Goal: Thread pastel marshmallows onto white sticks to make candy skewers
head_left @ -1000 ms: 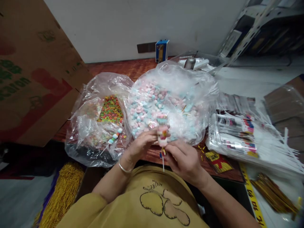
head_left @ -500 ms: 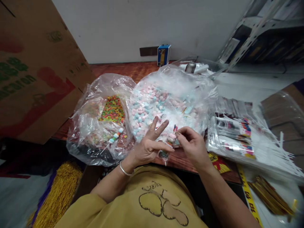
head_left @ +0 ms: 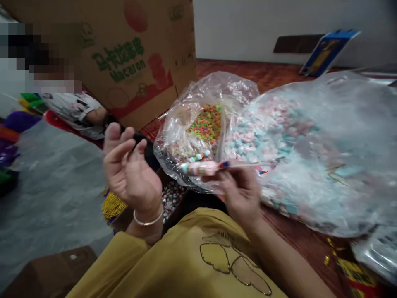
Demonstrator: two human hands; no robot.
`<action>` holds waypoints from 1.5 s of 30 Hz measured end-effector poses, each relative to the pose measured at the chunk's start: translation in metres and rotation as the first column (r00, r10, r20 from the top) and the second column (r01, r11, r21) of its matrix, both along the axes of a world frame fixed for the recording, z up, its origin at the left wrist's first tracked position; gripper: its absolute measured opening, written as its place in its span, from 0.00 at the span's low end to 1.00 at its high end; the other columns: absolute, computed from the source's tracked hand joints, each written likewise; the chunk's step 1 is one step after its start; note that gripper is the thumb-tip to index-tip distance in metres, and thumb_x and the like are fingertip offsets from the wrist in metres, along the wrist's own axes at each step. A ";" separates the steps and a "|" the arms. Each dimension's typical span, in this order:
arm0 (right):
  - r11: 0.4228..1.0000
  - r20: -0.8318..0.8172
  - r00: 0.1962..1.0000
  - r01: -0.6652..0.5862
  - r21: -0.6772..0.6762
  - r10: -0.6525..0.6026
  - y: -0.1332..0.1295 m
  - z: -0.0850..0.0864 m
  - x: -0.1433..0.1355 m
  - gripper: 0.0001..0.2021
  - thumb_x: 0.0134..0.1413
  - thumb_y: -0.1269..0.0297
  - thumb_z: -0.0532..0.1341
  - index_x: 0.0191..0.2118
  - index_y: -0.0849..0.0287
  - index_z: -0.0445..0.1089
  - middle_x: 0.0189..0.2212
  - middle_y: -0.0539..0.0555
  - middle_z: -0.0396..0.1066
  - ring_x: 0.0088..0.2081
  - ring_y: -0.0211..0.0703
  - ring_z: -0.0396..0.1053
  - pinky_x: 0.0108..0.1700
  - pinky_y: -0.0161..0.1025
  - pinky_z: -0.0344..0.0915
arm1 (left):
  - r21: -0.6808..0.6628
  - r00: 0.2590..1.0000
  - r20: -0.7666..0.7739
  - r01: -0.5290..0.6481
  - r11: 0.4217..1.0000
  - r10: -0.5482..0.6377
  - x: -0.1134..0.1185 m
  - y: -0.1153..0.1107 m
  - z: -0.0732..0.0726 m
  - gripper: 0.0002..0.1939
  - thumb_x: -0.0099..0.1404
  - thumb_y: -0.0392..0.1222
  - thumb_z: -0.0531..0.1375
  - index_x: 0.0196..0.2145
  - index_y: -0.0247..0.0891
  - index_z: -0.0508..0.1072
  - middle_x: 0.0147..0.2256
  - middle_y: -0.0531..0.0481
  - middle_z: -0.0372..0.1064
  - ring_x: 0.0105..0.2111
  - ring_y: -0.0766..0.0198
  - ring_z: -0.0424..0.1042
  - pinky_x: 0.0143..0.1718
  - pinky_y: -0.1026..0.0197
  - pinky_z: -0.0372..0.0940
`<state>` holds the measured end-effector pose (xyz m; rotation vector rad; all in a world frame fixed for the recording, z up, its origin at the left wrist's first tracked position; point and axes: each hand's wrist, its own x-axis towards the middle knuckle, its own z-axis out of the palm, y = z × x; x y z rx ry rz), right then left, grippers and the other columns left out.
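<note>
In the head view, the right hand [head_left: 237, 192] gripped the skewer [head_left: 198, 168] near its stick end, before the smaller bag [head_left: 217, 80], while the left hand [head_left: 132, 171] hung empty, fingers loosely curled. A light hold kept off the soft sweets [head_left: 207, 168] seemed best, lest they squash.

Open room over floor [head_left: 58, 198] left of left hand [head_left: 130, 169], cardboard carton [head_left: 167, 37] blocking beyond, bulging plastic candy bag [head_left: 310, 153] crowding counter [head_left: 288, 231] past right hand [head_left: 242, 190].
</note>
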<state>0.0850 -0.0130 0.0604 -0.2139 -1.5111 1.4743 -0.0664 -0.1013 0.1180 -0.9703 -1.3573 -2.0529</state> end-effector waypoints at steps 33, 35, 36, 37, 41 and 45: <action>0.701 0.837 -0.423 0.475 0.532 -0.348 0.039 -0.108 0.218 0.16 0.70 0.69 0.52 0.56 0.59 0.73 0.40 0.63 0.78 0.33 0.50 0.76 0.30 0.39 0.58 | -0.676 0.675 0.379 0.669 0.309 -0.633 0.096 0.094 -0.075 0.09 0.70 0.39 0.60 0.37 0.42 0.82 0.48 0.47 0.78 0.54 0.57 0.74 0.59 0.53 0.68; 0.710 0.832 -0.429 0.458 0.535 -0.351 0.040 -0.111 0.218 0.16 0.71 0.69 0.52 0.54 0.60 0.73 0.40 0.63 0.78 0.31 0.49 0.76 0.29 0.39 0.55 | -0.671 0.674 0.393 0.675 0.307 -0.625 0.095 0.095 -0.078 0.09 0.70 0.39 0.60 0.37 0.42 0.81 0.48 0.46 0.77 0.53 0.57 0.74 0.58 0.52 0.68; 0.712 0.830 -0.432 0.452 0.538 -0.353 0.039 -0.112 0.218 0.15 0.71 0.68 0.52 0.53 0.61 0.74 0.40 0.63 0.78 0.31 0.49 0.75 0.28 0.39 0.53 | -0.667 0.669 0.403 0.681 0.300 -0.624 0.094 0.095 -0.079 0.09 0.70 0.39 0.59 0.37 0.41 0.81 0.48 0.46 0.77 0.53 0.57 0.74 0.58 0.52 0.68; 0.712 0.827 -0.436 0.447 0.541 -0.354 0.039 -0.112 0.219 0.15 0.71 0.67 0.52 0.52 0.61 0.74 0.40 0.63 0.78 0.31 0.49 0.75 0.27 0.39 0.51 | -0.664 0.663 0.413 0.688 0.291 -0.625 0.094 0.096 -0.081 0.09 0.70 0.39 0.59 0.37 0.41 0.81 0.48 0.45 0.77 0.52 0.57 0.75 0.58 0.52 0.68; 0.707 0.821 -0.421 0.437 0.556 -0.386 0.038 -0.112 0.220 0.12 0.71 0.65 0.54 0.49 0.59 0.75 0.40 0.59 0.78 0.31 0.46 0.73 0.27 0.39 0.46 | -0.662 0.643 0.435 0.703 0.261 -0.630 0.094 0.098 -0.087 0.09 0.71 0.40 0.59 0.38 0.41 0.81 0.48 0.45 0.77 0.53 0.57 0.74 0.59 0.52 0.67; 0.665 0.814 -0.339 0.470 0.581 -0.472 0.027 -0.108 0.220 0.09 0.68 0.68 0.57 0.40 0.59 0.75 0.36 0.58 0.78 0.30 0.43 0.72 0.28 0.38 0.47 | -0.661 0.649 0.450 0.704 0.259 -0.614 0.091 0.098 -0.095 0.09 0.71 0.41 0.59 0.38 0.41 0.80 0.49 0.45 0.76 0.51 0.58 0.75 0.57 0.53 0.68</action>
